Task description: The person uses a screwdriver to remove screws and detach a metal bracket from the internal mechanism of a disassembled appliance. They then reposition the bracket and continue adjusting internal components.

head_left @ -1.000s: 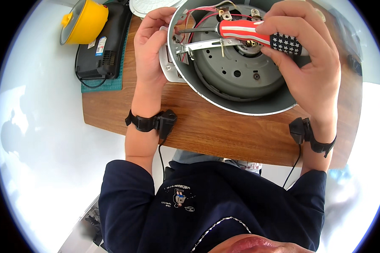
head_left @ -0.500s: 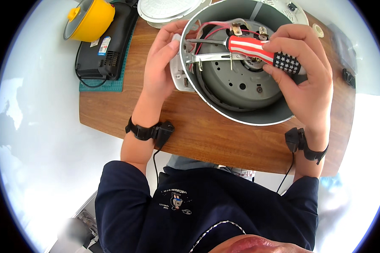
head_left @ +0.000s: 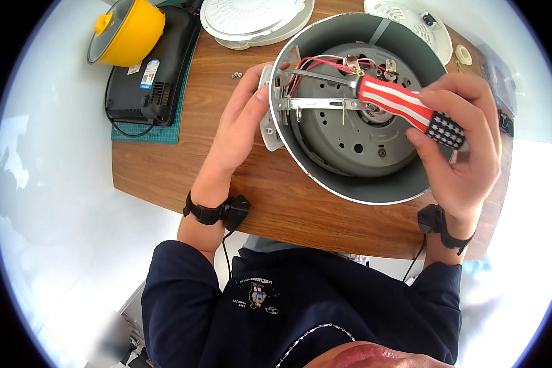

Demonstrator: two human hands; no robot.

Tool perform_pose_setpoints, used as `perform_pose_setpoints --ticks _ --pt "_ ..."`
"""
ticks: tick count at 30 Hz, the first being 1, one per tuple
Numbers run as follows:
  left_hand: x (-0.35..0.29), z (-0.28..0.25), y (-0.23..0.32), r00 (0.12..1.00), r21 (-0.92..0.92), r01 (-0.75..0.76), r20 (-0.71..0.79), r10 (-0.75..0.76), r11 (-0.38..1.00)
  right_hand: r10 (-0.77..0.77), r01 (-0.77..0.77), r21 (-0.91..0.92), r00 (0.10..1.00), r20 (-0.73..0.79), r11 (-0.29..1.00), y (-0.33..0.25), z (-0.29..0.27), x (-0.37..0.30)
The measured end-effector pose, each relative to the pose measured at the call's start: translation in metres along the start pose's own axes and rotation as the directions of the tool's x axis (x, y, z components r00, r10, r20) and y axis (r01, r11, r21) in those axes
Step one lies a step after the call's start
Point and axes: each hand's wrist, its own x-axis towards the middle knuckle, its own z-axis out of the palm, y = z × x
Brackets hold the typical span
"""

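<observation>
The grey round pot housing (head_left: 374, 191) lies open side toward the viewer at the top centre of the wooden table (head_left: 276, 165); all clock positions below are read from the centre of this housing. The left hand (head_left: 242, 132), at 9 o'clock, is closed on the white side handle (head_left: 271, 134), thumb at the rim; the fingers on the far side are partly hidden. The right hand (head_left: 479, 150), between 3 and 4 o'clock, holds the red screwdriver (head_left: 392, 101) in a narrow fingertip grip, its shaft pointing across the interior to 10 o'clock. The tip is at the inner wall; whether it is seated on a fastener cannot be told. State of disassembly: the interior is exposed. A perforated white cover (head_left: 435, 40) is apart from the housing at 1 o'clock, a cream ring (head_left: 463, 55) at 2 o'clock, and small metal pieces (head_left: 237, 75) lie loose between 9 and 10 o'clock. In place: the metal bracket (head_left: 325, 103), running from 9 o'clock to the centre, the red wires (head_left: 325, 59) and the grey base plate (head_left: 343, 132). The side handle is at the wall; how firmly it is fastened cannot be told.
</observation>
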Motion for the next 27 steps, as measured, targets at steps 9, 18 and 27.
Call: perform_pose_setpoints --ticks 9,18,27 --pt "0.005 0.008 -0.011 0.994 -0.063 -0.039 -0.101 0.032 0.997 0.387 -0.435 -0.043 0.837 -0.387 0.899 0.007 -0.05 -0.034" --pt "0.005 0.013 -0.008 0.985 -0.009 -0.1 -0.143 0.097 0.995 0.56 -0.683 -0.293 0.722 -0.406 0.669 0.044 -0.021 -0.098" --pt "0.007 0.011 -0.013 0.986 -0.105 -0.104 -0.142 0.089 0.989 0.589 -0.629 -0.25 0.777 -0.223 0.736 0.066 0.006 -0.123"
